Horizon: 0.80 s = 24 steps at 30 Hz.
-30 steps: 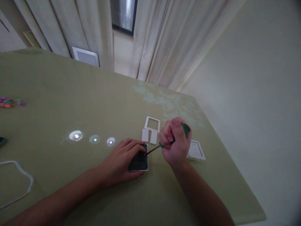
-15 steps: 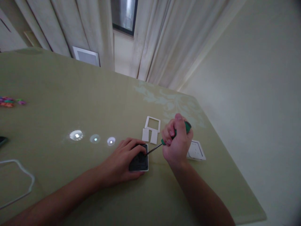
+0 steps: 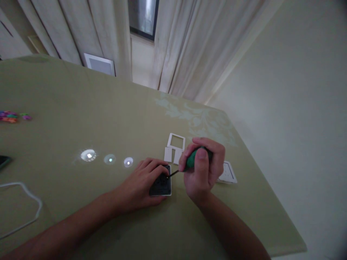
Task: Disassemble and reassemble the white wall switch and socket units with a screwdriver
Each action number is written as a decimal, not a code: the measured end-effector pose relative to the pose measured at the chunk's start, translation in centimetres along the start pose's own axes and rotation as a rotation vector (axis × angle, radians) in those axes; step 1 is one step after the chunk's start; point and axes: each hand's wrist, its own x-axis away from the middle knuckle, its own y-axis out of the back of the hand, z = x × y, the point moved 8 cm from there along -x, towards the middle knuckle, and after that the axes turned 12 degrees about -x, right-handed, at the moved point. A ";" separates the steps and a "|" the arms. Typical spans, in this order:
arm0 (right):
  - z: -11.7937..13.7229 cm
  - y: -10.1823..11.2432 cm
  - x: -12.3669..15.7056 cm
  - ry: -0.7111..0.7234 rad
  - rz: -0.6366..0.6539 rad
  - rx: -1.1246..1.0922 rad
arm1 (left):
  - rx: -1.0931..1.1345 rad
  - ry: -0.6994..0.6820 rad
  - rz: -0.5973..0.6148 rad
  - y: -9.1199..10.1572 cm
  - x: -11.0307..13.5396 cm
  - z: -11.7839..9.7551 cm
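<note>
My left hand [image 3: 143, 182] is wrapped round a wall switch or socket unit [image 3: 161, 186] with a dark inner side and a white rim, holding it on the table. In my right hand [image 3: 204, 169] is a screwdriver with a green handle [image 3: 192, 160]; the fist is closed round it. The thin shaft slants down left, and its tip meets the dark face close to my left fingers. Just beyond lie a white frame [image 3: 169, 141] and two white plates, one of them [image 3: 168, 154] in plain sight, the other [image 3: 177, 156] partly behind my right hand.
A white socket panel [image 3: 228, 172] lies right of my right hand, partly covered. Colourful small pieces [image 3: 9, 116], a dark object [image 3: 4, 161] and a white cable [image 3: 38, 202] are at the left. The table [image 3: 81, 101] meets curtains and a wall.
My right hand has turned the screwdriver handle, so the thumb and knuckles now face differently, and it sits slightly lower. My left hand and the unit have stayed nearly in place.
</note>
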 end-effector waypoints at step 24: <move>5.3 -2.6 -1.7 0.336 0.749 0.716 | -0.050 0.022 -0.043 0.4 -0.1 0.6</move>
